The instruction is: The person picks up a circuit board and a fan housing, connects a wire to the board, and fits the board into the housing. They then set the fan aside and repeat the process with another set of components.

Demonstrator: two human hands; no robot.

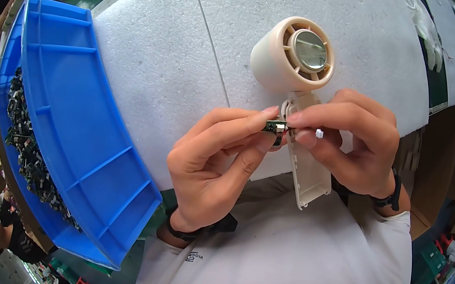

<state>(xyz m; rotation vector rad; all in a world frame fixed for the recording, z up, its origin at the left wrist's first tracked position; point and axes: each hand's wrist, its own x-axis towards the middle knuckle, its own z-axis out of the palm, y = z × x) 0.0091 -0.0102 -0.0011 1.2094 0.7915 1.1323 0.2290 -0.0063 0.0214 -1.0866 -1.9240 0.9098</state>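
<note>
A cream handheld fan (278, 61) rests on the white foam table top, its round head away from me and its opened handle shell (308, 172) pointing toward my body. Just over the top of that handle, my left hand (218, 161) pinches a small green circuit board (275, 127) between thumb and fingertips. My right hand (351, 140) is closed in a pinch beside the board. A small white connector (319, 133) sticks out by its fingertips, and thin wires show faintly between the hands. How the wires join the board is hidden by my fingers.
On the left stands a blue plastic bin (70, 95) holding many small circuit boards (31, 154). White gloves (429, 34) lie at the far right. A cardboard box (437, 173) stands right of the table. Another person (5, 232) is at the lower left.
</note>
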